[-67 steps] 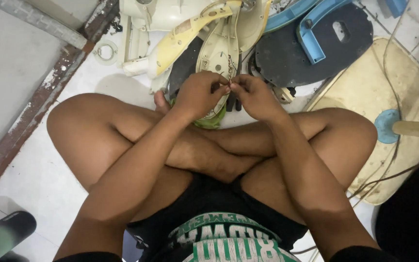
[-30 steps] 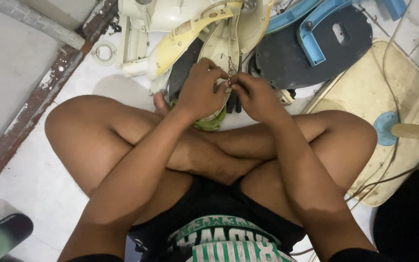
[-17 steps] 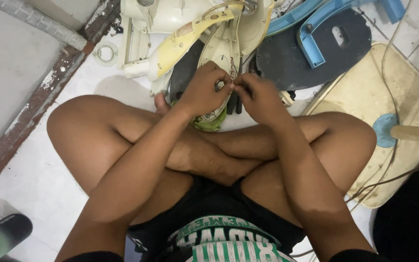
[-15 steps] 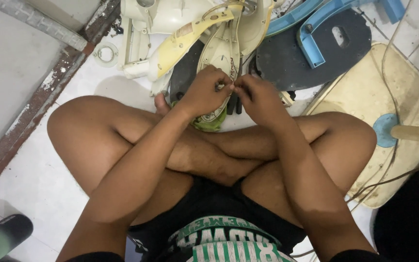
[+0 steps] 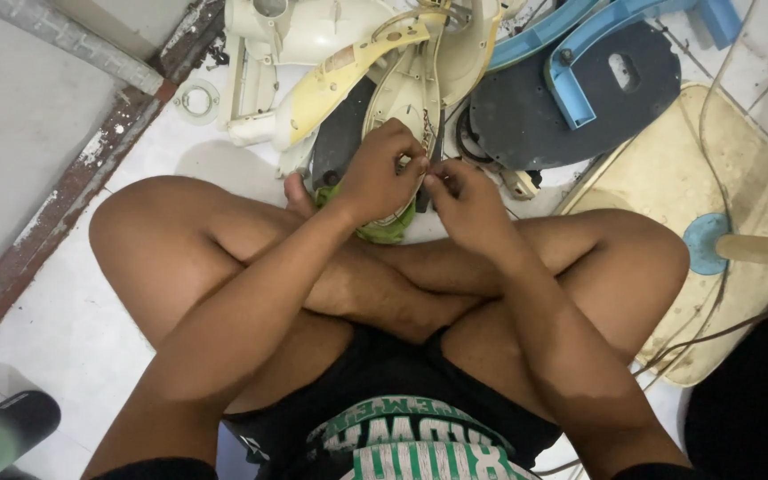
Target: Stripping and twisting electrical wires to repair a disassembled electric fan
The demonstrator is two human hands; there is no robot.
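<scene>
Left hand (image 5: 382, 173) and right hand (image 5: 466, 200) meet just above the crossed shins, fingertips pinched together on a small thin piece (image 5: 421, 165), wire or chain-like, too small to identify. Both hands are curled in a fine pinch, not clenched.

The piece sits at the lower edge of a cream plastic housing (image 5: 411, 89), at 12 o'clock from the hands. A green object (image 5: 384, 229) lies under the left hand, mostly hidden by it.

Surroundings:
- 11 o'clock: yellowed cream fan parts (image 5: 313, 62), and a small white ring (image 5: 196, 98) on the floor.
- 1 o'clock: dark round base plate (image 5: 580, 116) with a blue bracket (image 5: 597, 44) across it.
- 3 o'clock: cream fan base (image 5: 757, 222) with a blue collar (image 5: 704, 242) and thin cables over it.
- 9 o'clock: rusty door frame (image 5: 73, 196).

The hands block the contact point, so the grip detail is unclear.
</scene>
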